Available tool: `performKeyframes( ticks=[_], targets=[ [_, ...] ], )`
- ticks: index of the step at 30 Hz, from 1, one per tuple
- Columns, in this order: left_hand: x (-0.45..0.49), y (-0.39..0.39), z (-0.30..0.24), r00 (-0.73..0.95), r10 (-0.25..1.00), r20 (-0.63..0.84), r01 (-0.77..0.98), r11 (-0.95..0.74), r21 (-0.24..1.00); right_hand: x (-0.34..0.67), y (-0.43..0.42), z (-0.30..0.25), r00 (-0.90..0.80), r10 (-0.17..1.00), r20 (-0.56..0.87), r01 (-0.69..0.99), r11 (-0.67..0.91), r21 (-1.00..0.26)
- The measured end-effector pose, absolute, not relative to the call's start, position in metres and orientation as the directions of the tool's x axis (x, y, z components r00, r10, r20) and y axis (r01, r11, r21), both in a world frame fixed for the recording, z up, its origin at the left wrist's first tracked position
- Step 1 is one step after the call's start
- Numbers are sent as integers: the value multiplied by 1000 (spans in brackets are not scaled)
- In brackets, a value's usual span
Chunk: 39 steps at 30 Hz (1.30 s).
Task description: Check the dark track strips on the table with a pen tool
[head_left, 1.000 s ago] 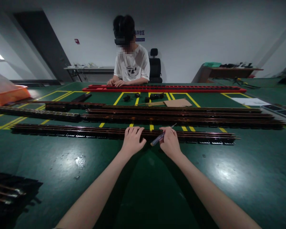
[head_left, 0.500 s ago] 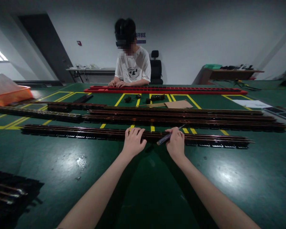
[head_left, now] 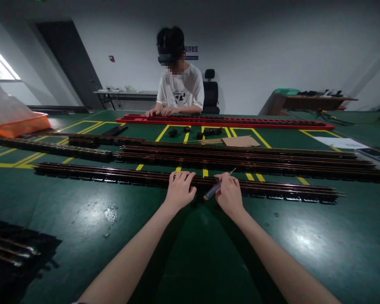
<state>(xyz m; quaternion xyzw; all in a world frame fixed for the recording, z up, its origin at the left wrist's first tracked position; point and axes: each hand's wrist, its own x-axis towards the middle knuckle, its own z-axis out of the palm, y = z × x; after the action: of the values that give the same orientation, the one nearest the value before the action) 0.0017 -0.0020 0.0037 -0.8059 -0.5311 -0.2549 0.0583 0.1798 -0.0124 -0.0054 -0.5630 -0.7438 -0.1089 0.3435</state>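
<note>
A long black strip with copper-coloured rods (head_left: 114, 173) lies crosswise on the green table in front of me. My left hand (head_left: 180, 191) rests over its middle, fingers curled across the top and thumb on the near side. To the right, my right hand (head_left: 229, 192) is closed around a small screwdriver (head_left: 213, 191) with a see-through handle. Its thin metal tip points up and away to the right, while the handle end sticks out toward my left hand. The right fingertips are close to the strip; whether they touch it is hidden.
Beyond lie more black strips (head_left: 256, 162), a piece of cardboard (head_left: 240, 141) and small black parts (head_left: 212, 131). A co-worker (head_left: 180, 90) sits behind a red tray (head_left: 240, 123). An orange bin (head_left: 25, 123) stands left; another dark strip assembly (head_left: 15, 257) lies near left.
My right hand has shifted slightly left with the screwdriver, closer to my left hand. The left hand stays on the strip. The whole view has moved a little.
</note>
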Motion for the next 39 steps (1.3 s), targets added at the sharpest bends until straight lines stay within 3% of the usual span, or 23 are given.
performKeyframes(
  ticks=[7,13,23,29,32,35,39],
  targets=[
    [1,-4,3,293,822,489,883,-429,190,184,-15,-7,11,759,651,934,224,-277],
    [2,-2,2,295,818,493,886,-428,179,184,-16,-7,-161,726,669,860,436,-265],
    [2,-3,3,292,817,498,888,-425,177,172,-17,-3,-98,772,628,939,282,-200],
    [2,-3,2,298,817,493,886,-430,177,178,-16,-6,4,760,650,940,219,-261],
    [2,-2,2,306,811,498,885,-435,164,180,-16,-7,-42,745,665,900,317,-298],
    [2,-2,2,305,810,502,888,-433,158,176,-18,-5,-170,710,683,856,450,-254],
    [2,-2,2,302,810,503,889,-430,159,172,-17,-5,-211,730,651,885,424,-189]
  ],
)
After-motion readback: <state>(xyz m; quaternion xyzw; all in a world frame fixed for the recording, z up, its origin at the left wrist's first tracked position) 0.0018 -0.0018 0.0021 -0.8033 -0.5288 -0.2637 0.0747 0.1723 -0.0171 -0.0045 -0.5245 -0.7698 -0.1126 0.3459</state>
